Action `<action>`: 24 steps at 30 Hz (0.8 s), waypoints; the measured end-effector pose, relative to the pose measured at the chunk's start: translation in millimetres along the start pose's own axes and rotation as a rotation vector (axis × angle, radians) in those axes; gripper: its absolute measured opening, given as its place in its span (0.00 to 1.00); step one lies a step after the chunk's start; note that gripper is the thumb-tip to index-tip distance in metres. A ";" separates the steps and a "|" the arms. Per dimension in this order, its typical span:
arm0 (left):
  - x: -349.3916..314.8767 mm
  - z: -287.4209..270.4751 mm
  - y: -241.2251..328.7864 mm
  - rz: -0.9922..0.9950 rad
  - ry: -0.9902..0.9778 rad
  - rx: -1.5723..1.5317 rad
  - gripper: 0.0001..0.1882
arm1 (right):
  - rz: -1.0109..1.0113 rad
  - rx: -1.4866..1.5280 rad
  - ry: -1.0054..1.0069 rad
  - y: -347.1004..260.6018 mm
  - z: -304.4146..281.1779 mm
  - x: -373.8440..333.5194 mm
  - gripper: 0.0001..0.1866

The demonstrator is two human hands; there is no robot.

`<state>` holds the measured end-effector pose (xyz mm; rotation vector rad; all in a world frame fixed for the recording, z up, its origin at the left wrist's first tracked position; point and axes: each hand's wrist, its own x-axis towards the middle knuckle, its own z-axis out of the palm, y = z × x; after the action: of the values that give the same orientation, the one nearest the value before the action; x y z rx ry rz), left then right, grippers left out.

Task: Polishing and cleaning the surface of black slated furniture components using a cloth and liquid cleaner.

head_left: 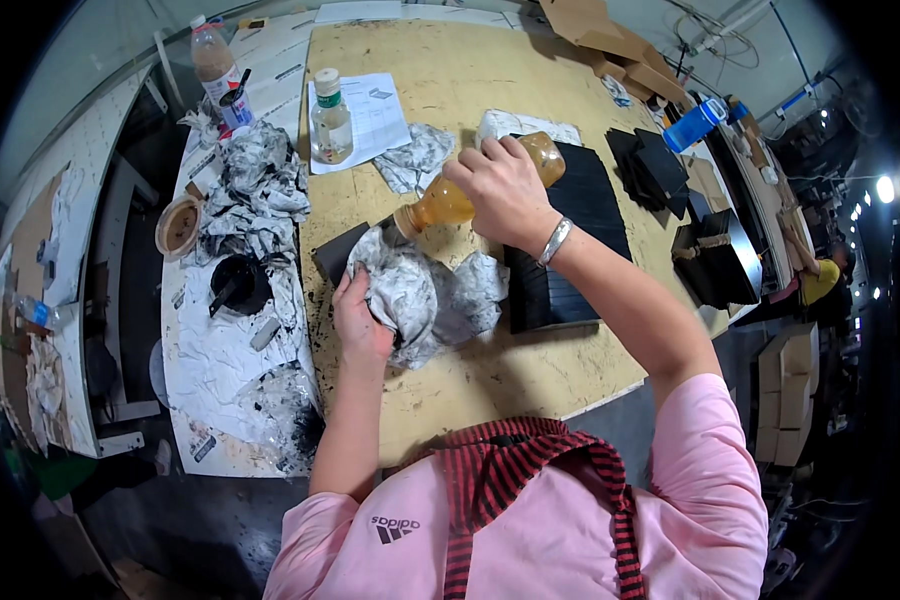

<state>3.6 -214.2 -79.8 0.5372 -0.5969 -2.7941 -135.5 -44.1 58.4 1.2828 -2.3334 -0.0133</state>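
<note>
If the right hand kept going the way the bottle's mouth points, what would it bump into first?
Probably the crumpled rag in the left hand. The right hand tips the bottle down-left, its mouth almost at the rag. Depth is unclear, so they may already touch.

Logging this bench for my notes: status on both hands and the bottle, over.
Right hand tips amber bottle mouth-down onto stained cloth. Left hand grips the cloth over a black piece. Nothing between bottle and cloth.

An amber bottle point(470, 190), a grey-and-white smudged rag point(410, 290), black panels point(580, 240), a tan tabletop point(490, 80) and a red-and-black striped apron point(490, 480) are seen.
</note>
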 end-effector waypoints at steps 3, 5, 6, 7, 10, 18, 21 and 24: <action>3.8 -5.0 2.2 -0.021 0.058 -0.017 0.18 | -0.036 0.024 -0.122 -6.2 4.1 -3.1 0.17; 3.6 -5.2 3.3 -0.026 0.050 -0.021 0.18 | -0.028 0.041 -0.112 -8.2 10.5 -2.6 0.17; 2.7 -4.7 4.4 -0.030 0.041 -0.022 0.18 | -0.019 0.059 -0.099 -9.0 14.5 -1.9 0.18; 1.3 -4.3 5.1 -0.028 0.043 -0.023 0.18 | 0.014 0.098 -0.073 -9.2 19.4 0.1 0.18; -2.6 -2.8 9.3 -0.048 0.065 -0.040 0.18 | 0.080 0.189 -0.036 -9.6 37.1 7.4 0.23; -20.8 -7.9 30.7 -0.014 0.071 -0.040 0.19 | 0.638 1.114 -0.016 -28.8 113.2 30.0 0.39; -25.2 -10.2 29.5 -0.022 0.069 -0.026 0.20 | 0.791 1.275 -0.022 -21.3 128.6 23.4 0.47; -31.1 -18.0 26.9 -0.026 0.018 0.030 0.21 | 0.745 1.042 -0.157 -24.7 95.3 19.6 0.50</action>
<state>42.9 -235.0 -74.0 0.5797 -0.6332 -2.8054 -163.7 -94.0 -24.0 0.6479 -2.8929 1.5347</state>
